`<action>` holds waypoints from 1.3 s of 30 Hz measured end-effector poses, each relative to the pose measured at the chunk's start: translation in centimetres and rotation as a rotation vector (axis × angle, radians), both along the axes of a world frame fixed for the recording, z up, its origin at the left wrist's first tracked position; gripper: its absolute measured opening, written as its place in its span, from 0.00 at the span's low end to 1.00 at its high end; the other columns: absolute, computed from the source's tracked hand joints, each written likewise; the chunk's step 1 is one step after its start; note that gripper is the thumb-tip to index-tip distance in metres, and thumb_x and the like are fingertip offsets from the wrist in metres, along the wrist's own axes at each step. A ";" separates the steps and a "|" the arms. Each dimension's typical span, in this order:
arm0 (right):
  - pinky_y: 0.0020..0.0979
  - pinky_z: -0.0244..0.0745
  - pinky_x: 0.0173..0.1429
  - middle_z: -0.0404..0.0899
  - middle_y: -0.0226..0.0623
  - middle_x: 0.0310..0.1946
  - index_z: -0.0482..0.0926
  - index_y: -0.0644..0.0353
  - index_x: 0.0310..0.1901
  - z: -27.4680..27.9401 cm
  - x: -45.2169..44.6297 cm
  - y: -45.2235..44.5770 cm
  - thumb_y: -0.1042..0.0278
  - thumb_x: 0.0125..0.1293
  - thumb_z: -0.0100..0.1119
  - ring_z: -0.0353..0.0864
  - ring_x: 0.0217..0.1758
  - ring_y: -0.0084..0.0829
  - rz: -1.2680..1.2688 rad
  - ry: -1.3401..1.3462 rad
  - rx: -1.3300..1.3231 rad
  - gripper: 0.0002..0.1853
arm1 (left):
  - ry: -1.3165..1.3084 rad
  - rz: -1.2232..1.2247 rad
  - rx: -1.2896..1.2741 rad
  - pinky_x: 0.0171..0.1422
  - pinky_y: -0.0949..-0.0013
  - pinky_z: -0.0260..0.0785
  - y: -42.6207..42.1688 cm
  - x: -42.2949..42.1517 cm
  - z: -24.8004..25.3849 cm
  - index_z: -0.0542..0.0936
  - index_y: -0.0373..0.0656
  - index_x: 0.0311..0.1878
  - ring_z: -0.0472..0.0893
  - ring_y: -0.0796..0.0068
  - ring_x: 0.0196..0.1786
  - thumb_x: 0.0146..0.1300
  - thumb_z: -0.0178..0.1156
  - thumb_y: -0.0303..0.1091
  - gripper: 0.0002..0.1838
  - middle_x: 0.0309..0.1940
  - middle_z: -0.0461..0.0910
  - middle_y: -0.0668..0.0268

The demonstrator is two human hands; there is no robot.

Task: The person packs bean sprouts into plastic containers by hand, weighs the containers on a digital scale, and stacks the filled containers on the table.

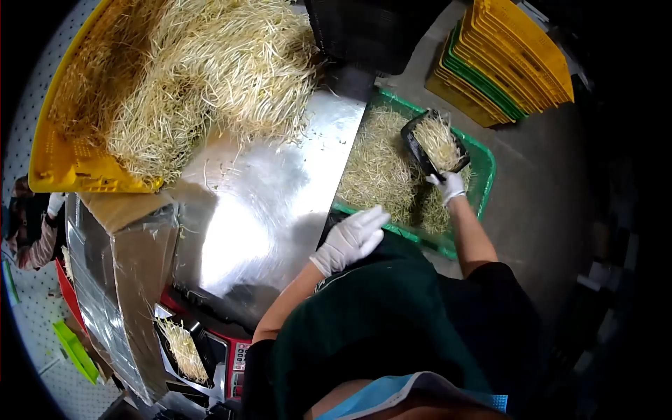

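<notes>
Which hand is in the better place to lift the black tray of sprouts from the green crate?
Right, most likely: the right hand holds the black tray over the green crate. The left hand is open beside the metal table, away from the tray.

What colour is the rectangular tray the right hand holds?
The tray is black; head view shows it.

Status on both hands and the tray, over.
Right hand gripping black tray of sprouts, over green crate. Left hand open, beside metal table. Nothing seen blocking the tray.
</notes>
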State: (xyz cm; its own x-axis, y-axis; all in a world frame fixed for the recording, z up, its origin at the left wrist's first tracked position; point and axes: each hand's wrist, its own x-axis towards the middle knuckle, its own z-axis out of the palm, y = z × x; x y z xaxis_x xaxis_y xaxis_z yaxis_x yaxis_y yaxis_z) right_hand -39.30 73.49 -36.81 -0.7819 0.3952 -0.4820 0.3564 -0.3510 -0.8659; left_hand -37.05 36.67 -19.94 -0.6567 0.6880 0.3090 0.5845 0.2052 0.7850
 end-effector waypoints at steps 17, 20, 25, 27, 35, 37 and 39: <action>0.32 0.78 0.43 0.85 0.29 0.40 0.82 0.51 0.44 -2.5 -2.7 -5.6 0.59 0.63 0.67 0.83 0.42 0.29 -0.190 -0.329 -0.218 0.11 | -0.343 1.193 0.490 0.70 0.67 0.63 -16.4 -20.1 4.4 0.60 0.32 0.70 0.71 0.67 0.65 0.70 0.59 0.41 0.33 0.66 0.68 0.55; 0.32 0.77 0.41 0.81 0.27 0.33 0.80 0.49 0.38 -1.5 -3.4 -5.8 0.49 0.57 0.72 0.80 0.36 0.27 -0.308 -0.415 -0.084 0.17 | -0.409 1.195 0.580 0.66 0.69 0.64 -17.1 -23.1 6.6 0.63 0.31 0.68 0.73 0.71 0.60 0.69 0.61 0.45 0.34 0.61 0.72 0.57; 0.36 0.76 0.54 0.79 0.45 0.48 0.74 0.77 0.53 2.2 -2.0 -4.7 0.41 0.51 0.75 0.79 0.48 0.33 -0.183 -0.636 0.554 0.43 | -0.604 1.095 0.564 0.59 0.67 0.68 -18.3 -30.0 8.1 0.63 0.33 0.68 0.74 0.70 0.55 0.64 0.62 0.56 0.41 0.57 0.74 0.59; 0.36 0.66 0.68 0.70 0.50 0.63 0.64 0.78 0.64 6.9 -2.8 -8.1 0.59 0.59 0.71 0.71 0.64 0.38 -0.248 -0.009 0.770 0.40 | -0.699 1.164 0.596 0.67 0.60 0.64 -17.7 -32.0 9.2 0.48 0.35 0.75 0.70 0.62 0.64 0.56 0.64 0.67 0.58 0.67 0.65 0.54; 0.41 0.55 0.74 0.63 0.46 0.71 0.65 0.64 0.69 18.6 -18.4 -26.0 0.50 0.64 0.63 0.57 0.75 0.40 0.318 0.203 0.191 0.37 | -0.602 1.124 0.777 0.67 0.68 0.62 -15.8 -35.5 7.6 0.64 0.36 0.70 0.72 0.70 0.62 0.59 0.70 0.47 0.42 0.63 0.72 0.61; 0.44 0.52 0.74 0.62 0.44 0.71 0.65 0.61 0.69 20.9 -22.4 -28.9 0.35 0.60 0.62 0.56 0.76 0.41 0.313 -0.038 -0.121 0.44 | -0.670 1.112 0.817 0.65 0.68 0.64 -15.8 -34.9 7.0 0.66 0.36 0.68 0.74 0.72 0.59 0.59 0.70 0.41 0.38 0.60 0.74 0.61; 0.44 0.55 0.72 0.65 0.43 0.69 0.66 0.61 0.69 21.8 -25.4 -31.0 0.30 0.58 0.62 0.60 0.73 0.40 0.315 -0.103 -0.244 0.48 | -0.621 1.124 0.946 0.65 0.67 0.65 -14.8 -34.1 6.6 0.62 0.40 0.71 0.73 0.71 0.59 0.60 0.69 0.35 0.38 0.62 0.72 0.61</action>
State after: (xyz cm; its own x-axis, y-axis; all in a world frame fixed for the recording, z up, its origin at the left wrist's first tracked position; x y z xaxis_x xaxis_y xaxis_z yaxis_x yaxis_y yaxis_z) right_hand -64.71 42.45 -15.04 -0.7894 0.0089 -0.6138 0.5594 -0.4014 -0.7252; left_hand -71.12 21.84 -13.32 -0.8561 -0.4873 -0.1722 0.0338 -0.3853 0.9222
